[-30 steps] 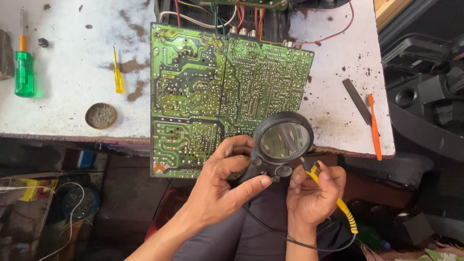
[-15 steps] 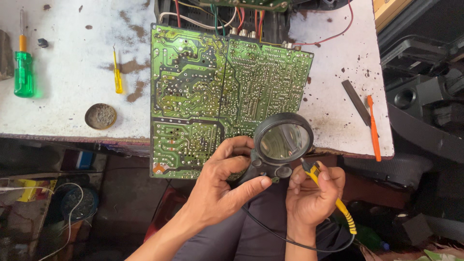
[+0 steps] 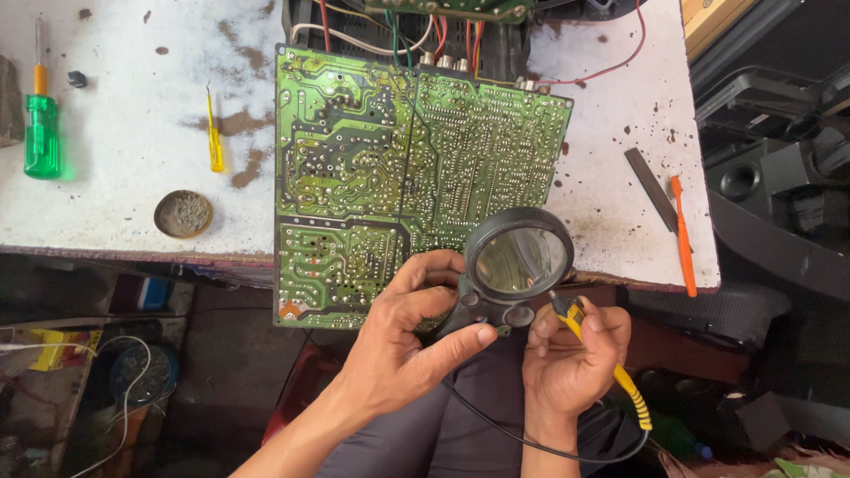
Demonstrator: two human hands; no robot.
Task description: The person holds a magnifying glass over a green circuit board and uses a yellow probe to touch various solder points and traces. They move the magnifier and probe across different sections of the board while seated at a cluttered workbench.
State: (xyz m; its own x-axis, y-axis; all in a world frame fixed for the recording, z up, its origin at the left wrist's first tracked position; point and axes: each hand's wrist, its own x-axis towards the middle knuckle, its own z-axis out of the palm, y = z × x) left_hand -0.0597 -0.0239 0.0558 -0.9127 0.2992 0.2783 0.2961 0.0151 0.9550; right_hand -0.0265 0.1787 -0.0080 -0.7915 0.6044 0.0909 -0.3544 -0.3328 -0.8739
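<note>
A stained white bench point(image 3: 124, 204) carries a green circuit board point(image 3: 398, 159) overhanging its edge. Left hand point(image 3: 403, 345) fingers grip a black magnifier point(image 3: 516, 259) there; right hand point(image 3: 571, 358) fingers clasp a yellow probe point(image 3: 611, 367).

packages: none | labels: none | signs: none | screens: none in view

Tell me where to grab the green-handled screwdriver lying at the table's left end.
Take the green-handled screwdriver by its thick green grip, from above. It lies flat on the white table, shaft pointing away, with bare tabletop on either side for fingers.
</note>
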